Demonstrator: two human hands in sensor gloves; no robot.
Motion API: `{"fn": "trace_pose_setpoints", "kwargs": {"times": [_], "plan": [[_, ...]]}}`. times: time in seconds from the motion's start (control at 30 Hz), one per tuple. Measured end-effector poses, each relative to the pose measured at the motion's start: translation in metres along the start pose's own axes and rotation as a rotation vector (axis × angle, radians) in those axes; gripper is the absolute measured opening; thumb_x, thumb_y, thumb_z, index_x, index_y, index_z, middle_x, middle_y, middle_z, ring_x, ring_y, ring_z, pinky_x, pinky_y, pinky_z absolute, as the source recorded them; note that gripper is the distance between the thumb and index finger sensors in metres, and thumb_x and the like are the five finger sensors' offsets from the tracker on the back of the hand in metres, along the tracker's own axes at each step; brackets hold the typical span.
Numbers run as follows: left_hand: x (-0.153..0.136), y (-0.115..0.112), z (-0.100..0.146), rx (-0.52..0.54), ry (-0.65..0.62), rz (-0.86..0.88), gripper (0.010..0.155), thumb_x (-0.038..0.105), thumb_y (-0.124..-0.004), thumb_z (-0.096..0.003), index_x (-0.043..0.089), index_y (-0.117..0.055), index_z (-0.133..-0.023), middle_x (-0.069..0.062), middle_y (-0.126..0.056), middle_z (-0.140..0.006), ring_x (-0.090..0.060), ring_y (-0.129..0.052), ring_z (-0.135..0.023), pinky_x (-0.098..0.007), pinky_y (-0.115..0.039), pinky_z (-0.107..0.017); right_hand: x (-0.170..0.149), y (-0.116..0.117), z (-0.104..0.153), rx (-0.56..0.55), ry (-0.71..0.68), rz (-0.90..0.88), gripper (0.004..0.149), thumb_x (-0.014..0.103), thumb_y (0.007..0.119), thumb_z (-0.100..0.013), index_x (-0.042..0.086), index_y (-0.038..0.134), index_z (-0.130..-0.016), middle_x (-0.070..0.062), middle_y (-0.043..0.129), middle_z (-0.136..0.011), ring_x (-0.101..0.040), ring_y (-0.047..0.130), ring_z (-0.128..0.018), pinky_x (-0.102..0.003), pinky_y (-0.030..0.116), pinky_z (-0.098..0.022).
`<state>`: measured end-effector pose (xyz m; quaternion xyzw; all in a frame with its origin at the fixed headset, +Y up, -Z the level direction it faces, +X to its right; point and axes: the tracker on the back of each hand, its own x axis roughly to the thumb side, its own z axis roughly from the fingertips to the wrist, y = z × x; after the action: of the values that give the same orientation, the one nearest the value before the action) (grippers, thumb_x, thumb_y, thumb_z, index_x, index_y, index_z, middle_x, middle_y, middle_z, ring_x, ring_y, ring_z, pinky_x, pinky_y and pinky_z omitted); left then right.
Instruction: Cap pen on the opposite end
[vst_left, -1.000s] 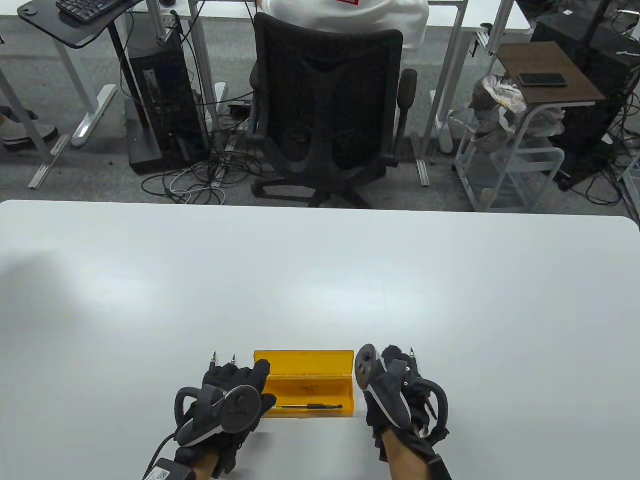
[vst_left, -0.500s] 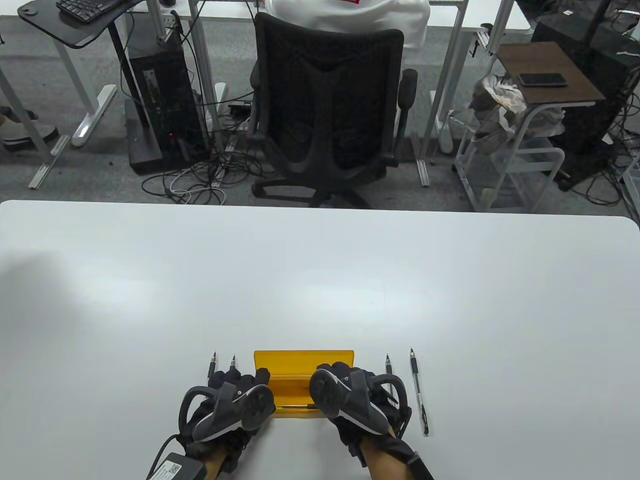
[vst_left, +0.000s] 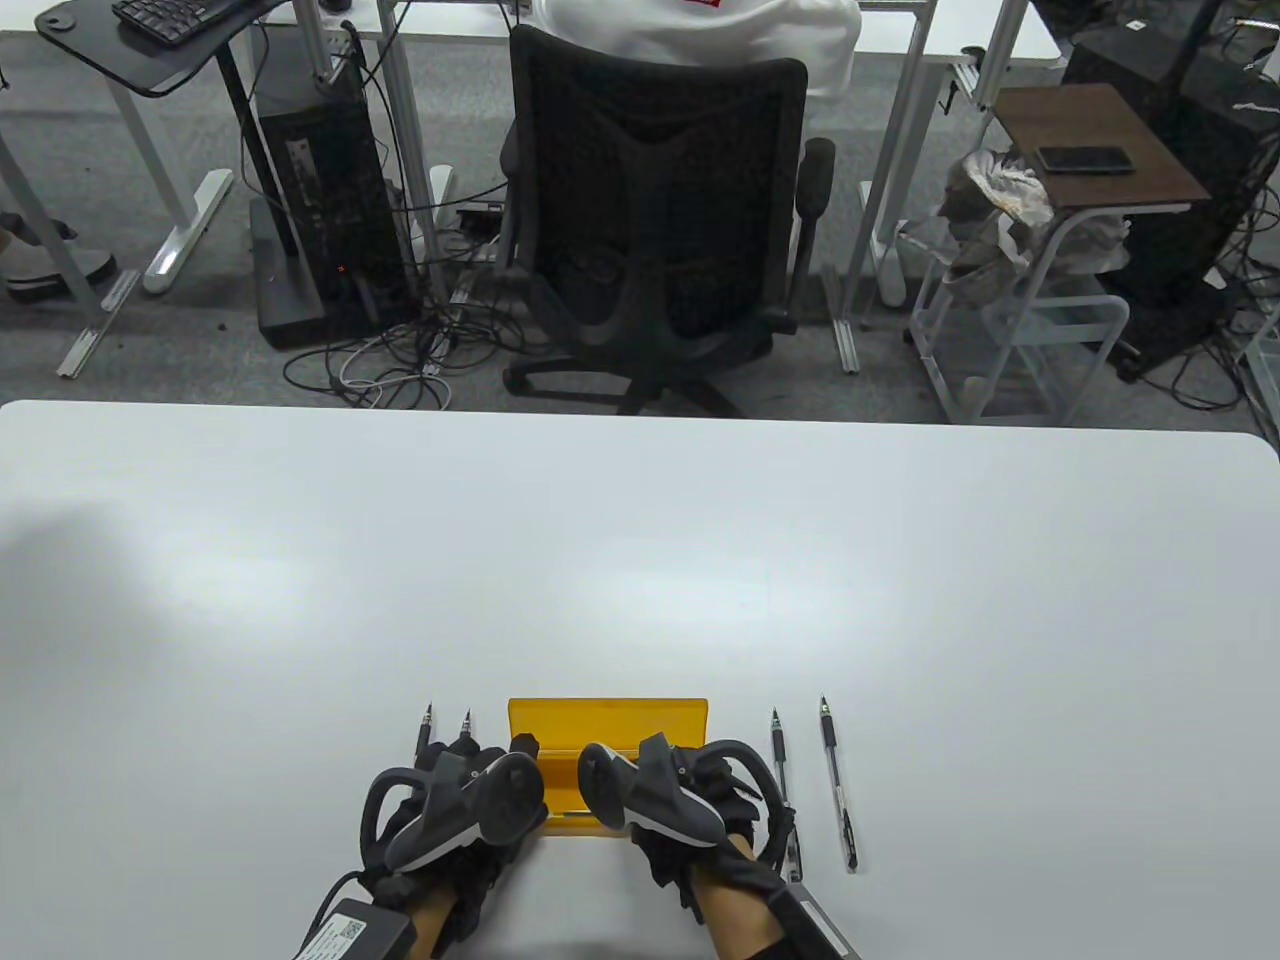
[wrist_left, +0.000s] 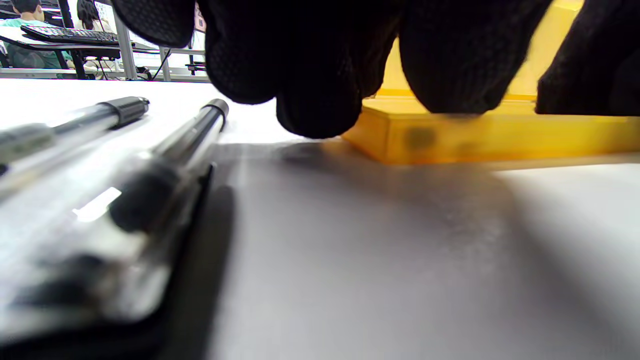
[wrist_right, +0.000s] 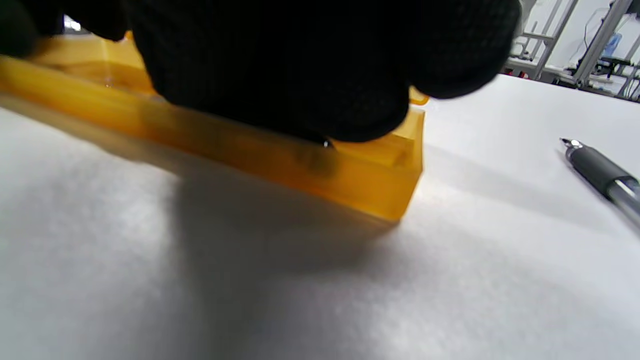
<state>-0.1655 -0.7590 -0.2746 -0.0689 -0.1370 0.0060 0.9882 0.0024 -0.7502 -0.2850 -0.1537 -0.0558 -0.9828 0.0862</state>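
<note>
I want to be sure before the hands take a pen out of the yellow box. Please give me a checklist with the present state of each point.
1. Yellow box open, lid up: ok.
2. Left hand at the box's left end, fingers touching its rim: ok.
3. Right hand reaching over the box's right part: ok.
4. Pen inside the box gripped: cannot tell, the hands hide it.
5. Pens right of box lie apart from the hands: ok.
6. Pens left of box beside the left hand, not touched: ok.
</note>
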Motion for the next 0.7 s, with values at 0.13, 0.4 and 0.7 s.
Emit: {"fn": "trace_pose_setpoints", "kwargs": {"times": [0.13, 0.4, 0.7], "plan": [[0.0, 0.0, 0.0, 0.0, 0.0, 0.005, 0.069, 0.043, -0.086, -0.0477, 0.013, -0.066, -0.107, -0.013, -0.092, -0.083, -0.036, -0.08, -0.077, -0.066, -0.052, -0.069, -0.002, 0.005, -0.001, -0.013, 0.02, -0.018, 0.04, 0.036, 0.085, -0.037, 0.028, 0.093, -0.075, -0.001, 0.1, -0.072, -0.017, 0.1, -0.041, -0.04, 0.086, -0.037], [0.0, -0.001, 0.0, 0.002, 0.0, 0.006, 0.069, 0.043, -0.085, -0.0476, 0.013, -0.066, -0.107, -0.013, -0.091, -0.083, -0.036, -0.08, -0.077, -0.066, -0.052, -0.069, 0.0, 0.009, -0.004, -0.06, 0.061, 0.055, 0.043, 0.036, 0.089, -0.035, 0.024, 0.092, -0.076, -0.004, 0.1, -0.07, -0.016, 0.101, -0.038, -0.039, 0.087, -0.034], [0.0, -0.002, 0.0, 0.009, 0.004, 0.015, 0.069, 0.043, -0.085, -0.0475, 0.013, -0.066, -0.107, -0.013, -0.092, -0.083, -0.036, -0.08, -0.077, -0.066, -0.052, -0.069, 0.0, 0.014, -0.004, -0.034, 0.043, 0.073, 0.042, 0.036, 0.085, -0.038, 0.021, 0.091, -0.078, -0.008, 0.099, -0.07, -0.014, 0.098, -0.037, -0.038, 0.086, -0.034]]}}
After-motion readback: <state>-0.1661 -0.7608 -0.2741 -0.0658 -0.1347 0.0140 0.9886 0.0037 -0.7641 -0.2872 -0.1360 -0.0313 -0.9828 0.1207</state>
